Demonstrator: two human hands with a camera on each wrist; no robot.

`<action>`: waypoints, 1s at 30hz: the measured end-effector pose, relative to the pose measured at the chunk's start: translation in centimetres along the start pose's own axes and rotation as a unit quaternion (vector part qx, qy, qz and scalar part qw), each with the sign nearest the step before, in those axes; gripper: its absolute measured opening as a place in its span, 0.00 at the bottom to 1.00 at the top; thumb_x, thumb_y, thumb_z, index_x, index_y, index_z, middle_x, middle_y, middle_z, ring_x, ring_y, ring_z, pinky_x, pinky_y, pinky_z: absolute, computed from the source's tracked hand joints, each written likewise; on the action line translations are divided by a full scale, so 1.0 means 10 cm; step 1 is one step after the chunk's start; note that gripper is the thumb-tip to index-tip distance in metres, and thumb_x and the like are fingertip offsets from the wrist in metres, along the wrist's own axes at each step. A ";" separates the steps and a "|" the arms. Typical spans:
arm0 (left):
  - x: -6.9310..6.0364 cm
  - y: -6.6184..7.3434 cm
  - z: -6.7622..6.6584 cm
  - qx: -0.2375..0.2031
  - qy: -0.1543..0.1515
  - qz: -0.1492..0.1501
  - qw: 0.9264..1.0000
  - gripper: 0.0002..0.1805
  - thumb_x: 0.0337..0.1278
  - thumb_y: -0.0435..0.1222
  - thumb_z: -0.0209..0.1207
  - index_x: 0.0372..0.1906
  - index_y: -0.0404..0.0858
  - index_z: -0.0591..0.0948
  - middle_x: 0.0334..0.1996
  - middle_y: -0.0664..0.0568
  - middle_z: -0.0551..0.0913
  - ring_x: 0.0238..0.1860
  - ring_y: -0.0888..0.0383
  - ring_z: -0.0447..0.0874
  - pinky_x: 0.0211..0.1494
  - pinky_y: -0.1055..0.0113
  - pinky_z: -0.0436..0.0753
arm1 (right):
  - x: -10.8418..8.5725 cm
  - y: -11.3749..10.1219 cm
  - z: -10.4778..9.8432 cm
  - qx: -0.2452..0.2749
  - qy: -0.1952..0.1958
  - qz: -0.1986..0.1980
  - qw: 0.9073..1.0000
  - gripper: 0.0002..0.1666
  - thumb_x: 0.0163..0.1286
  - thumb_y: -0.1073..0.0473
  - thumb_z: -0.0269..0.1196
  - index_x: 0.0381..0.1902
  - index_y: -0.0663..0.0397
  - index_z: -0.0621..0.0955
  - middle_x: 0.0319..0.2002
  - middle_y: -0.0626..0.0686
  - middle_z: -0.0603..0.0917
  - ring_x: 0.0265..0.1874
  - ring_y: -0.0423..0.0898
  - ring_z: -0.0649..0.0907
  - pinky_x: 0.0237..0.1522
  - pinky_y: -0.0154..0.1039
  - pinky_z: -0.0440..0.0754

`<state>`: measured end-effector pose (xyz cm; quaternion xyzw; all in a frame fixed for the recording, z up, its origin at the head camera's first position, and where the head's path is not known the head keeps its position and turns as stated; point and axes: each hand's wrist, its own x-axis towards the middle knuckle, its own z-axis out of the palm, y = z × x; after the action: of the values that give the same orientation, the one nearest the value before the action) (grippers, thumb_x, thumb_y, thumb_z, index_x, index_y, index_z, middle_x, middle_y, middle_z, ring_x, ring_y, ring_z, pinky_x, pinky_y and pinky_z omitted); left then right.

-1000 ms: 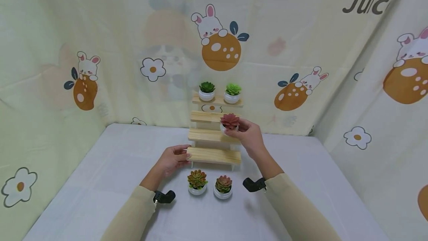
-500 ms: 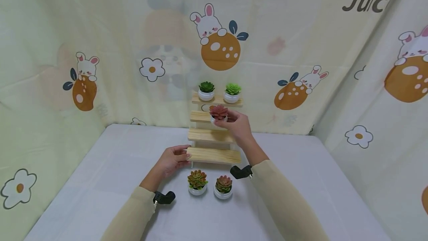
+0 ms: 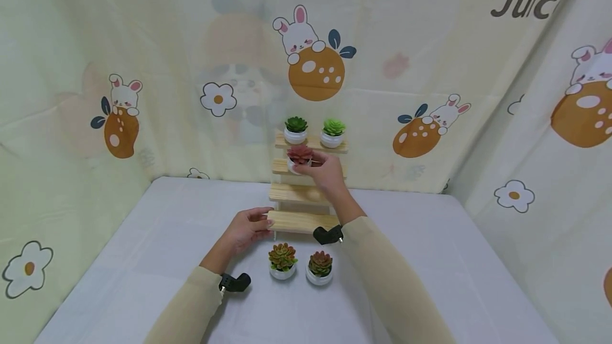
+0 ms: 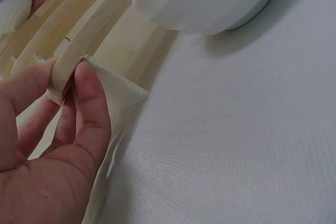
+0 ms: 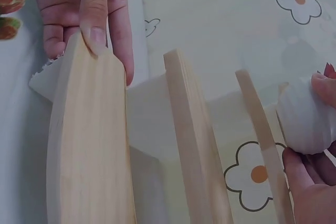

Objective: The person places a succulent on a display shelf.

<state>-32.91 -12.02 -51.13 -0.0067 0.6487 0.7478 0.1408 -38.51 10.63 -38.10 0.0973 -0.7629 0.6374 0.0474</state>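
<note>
A stepped wooden shelf [image 3: 302, 222] with several steps stands at the back of the table. My left hand [image 3: 245, 230] pinches the left end of its lowest step; in the left wrist view the thumb and fingers [image 4: 92, 95] grip the board end [image 4: 68, 69]. My right hand [image 3: 327, 171] holds a white pot with a red succulent [image 3: 299, 155] at the left part of the second step from the top. In the right wrist view the white pot [image 5: 307, 116] is beside that board's end; whether it touches the board I cannot tell.
On the top step stand a dark green succulent [image 3: 296, 125] and a light green one [image 3: 333, 127]. Two potted succulents, one orange-green [image 3: 282, 258] and one reddish [image 3: 320, 264], stand on the table before the shelf. A printed curtain [image 3: 382, 68] hangs behind.
My right hand has moved left and slightly up along the shelf with the red succulent. The left hand keeps its grip on the lowest step.
</note>
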 end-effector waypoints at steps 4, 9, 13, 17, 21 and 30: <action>-0.01 0.01 0.01 0.001 0.000 -0.003 1.000 0.28 0.66 0.26 0.63 0.71 0.33 0.74 0.54 0.40 0.82 0.44 0.57 0.87 0.49 0.65 0.90 | 0.08 0.03 0.07 -0.011 0.010 0.001 1.000 0.29 0.57 0.58 0.79 0.57 0.52 0.86 0.50 0.55 0.89 0.43 0.42 0.85 0.46 0.39 0.86; -0.01 0.00 0.01 0.002 -0.001 -0.003 1.000 0.28 0.67 0.27 0.63 0.71 0.34 0.74 0.55 0.40 0.81 0.44 0.56 0.87 0.50 0.64 0.90 | 0.11 0.01 0.14 -0.050 0.021 -0.004 0.999 0.30 0.56 0.57 0.80 0.57 0.54 0.86 0.49 0.55 0.90 0.43 0.42 0.85 0.39 0.33 0.84; 0.00 0.01 0.01 0.004 -0.003 0.000 1.000 0.28 0.67 0.27 0.63 0.71 0.33 0.74 0.54 0.40 0.82 0.44 0.56 0.87 0.49 0.64 0.90 | 0.11 -0.02 0.17 -0.072 0.028 -0.011 0.997 0.30 0.55 0.56 0.80 0.56 0.54 0.86 0.49 0.56 0.90 0.42 0.44 0.85 0.37 0.32 0.82; 0.00 0.00 0.01 0.001 -0.005 0.002 1.000 0.29 0.66 0.26 0.63 0.71 0.33 0.74 0.53 0.40 0.83 0.44 0.56 0.87 0.49 0.64 0.90 | 0.11 -0.01 0.20 -0.092 0.043 -0.009 0.995 0.27 0.55 0.54 0.80 0.53 0.54 0.88 0.45 0.55 0.90 0.39 0.44 0.83 0.35 0.31 0.80; -0.01 0.00 0.01 -0.002 -0.003 0.003 1.000 0.29 0.66 0.26 0.63 0.71 0.33 0.74 0.53 0.41 0.82 0.44 0.56 0.87 0.49 0.64 0.90 | 0.11 0.02 0.22 -0.098 0.055 -0.019 0.994 0.25 0.56 0.53 0.80 0.50 0.54 0.88 0.41 0.55 0.90 0.35 0.42 0.81 0.32 0.32 0.78; -0.01 0.00 0.03 0.007 -0.001 0.007 1.000 0.28 0.67 0.26 0.62 0.71 0.32 0.74 0.53 0.40 0.82 0.44 0.56 0.87 0.49 0.64 0.90 | 0.09 0.04 0.22 -0.078 0.055 -0.028 0.995 0.27 0.57 0.54 0.80 0.53 0.55 0.87 0.47 0.56 0.90 0.42 0.45 0.85 0.41 0.35 0.85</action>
<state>-32.72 -11.80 -51.07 -0.0002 0.6538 0.7443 0.1360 -39.32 8.43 -38.76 0.0788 -0.8033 0.5791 0.1145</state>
